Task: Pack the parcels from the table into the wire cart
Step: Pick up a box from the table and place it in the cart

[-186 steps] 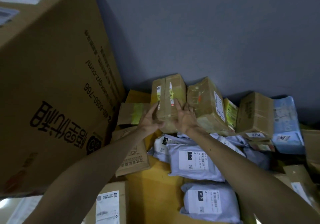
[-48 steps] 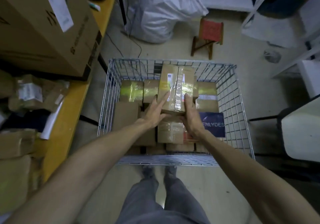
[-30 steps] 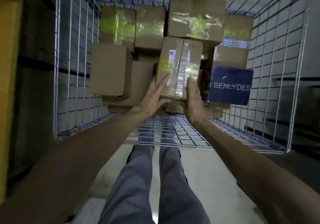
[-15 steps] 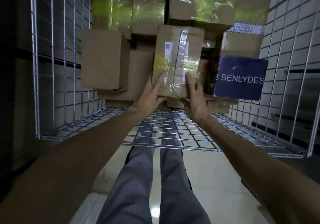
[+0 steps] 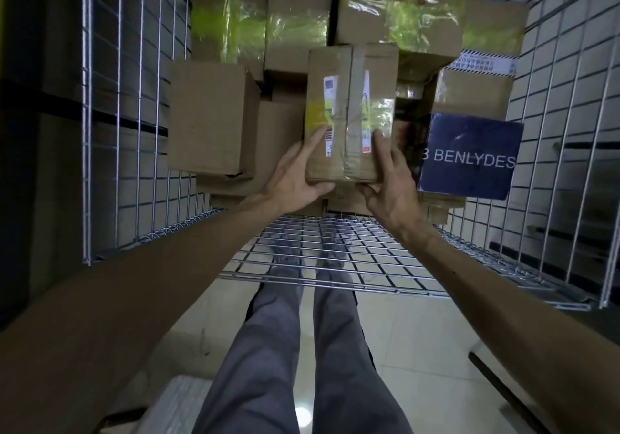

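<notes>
A taped brown cardboard parcel (image 5: 349,98) with white labels hangs inside the wire cart (image 5: 335,266), above other boxes. My left hand (image 5: 295,175) grips its near left corner, thumb on top. My right hand (image 5: 389,182) grips its near right corner, thumb up the side. Several brown boxes fill the cart: a plain one (image 5: 208,115) at the left, yellow-taped ones (image 5: 231,21) at the back, and a larger taped one (image 5: 399,7) behind the held parcel. A dark blue box marked BENLYDES (image 5: 469,155) stands at the right.
The cart's wire walls rise at the left (image 5: 100,98) and right (image 5: 570,98); its near wall lies under my forearms. My grey-trousered legs (image 5: 302,349) stand on a pale tiled floor. A dark surface runs along the left edge.
I carried the parcel from the table's pile to the cart and bent over it. In the last second the parcel sank lower among the boxes, both hands still on it.
</notes>
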The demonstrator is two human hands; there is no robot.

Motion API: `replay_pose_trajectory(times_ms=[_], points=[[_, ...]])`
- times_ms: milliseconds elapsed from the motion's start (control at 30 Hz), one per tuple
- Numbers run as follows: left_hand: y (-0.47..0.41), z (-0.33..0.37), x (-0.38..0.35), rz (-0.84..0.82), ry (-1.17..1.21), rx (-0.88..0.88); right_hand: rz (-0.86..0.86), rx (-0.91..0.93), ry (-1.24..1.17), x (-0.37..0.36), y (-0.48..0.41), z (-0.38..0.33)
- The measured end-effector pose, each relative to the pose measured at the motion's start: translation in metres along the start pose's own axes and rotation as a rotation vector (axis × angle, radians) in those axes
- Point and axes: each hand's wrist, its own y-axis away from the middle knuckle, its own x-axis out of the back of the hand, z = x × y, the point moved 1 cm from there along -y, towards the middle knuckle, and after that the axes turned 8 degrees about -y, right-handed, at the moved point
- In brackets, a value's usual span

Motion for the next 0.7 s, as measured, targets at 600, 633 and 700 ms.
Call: replay_pose_trajectory(times_ms=[600, 633, 700], points=[[-0.028, -0.039, 0.032, 0.089, 0.692, 0.481, -0.09, -0.098, 0.206, -0.041, -0.044, 0.014], [-0.031, -0.041, 0.03, 0.12, 0.619, 0.459, -0.083, -0.166, 0.053, -0.042, -0.049, 0.014], [-0.034, -0.046, 0.028, 0.157, 0.541, 0.435, -0.119, -0.197, -0.227, -0.043, -0.052, 0.013]])
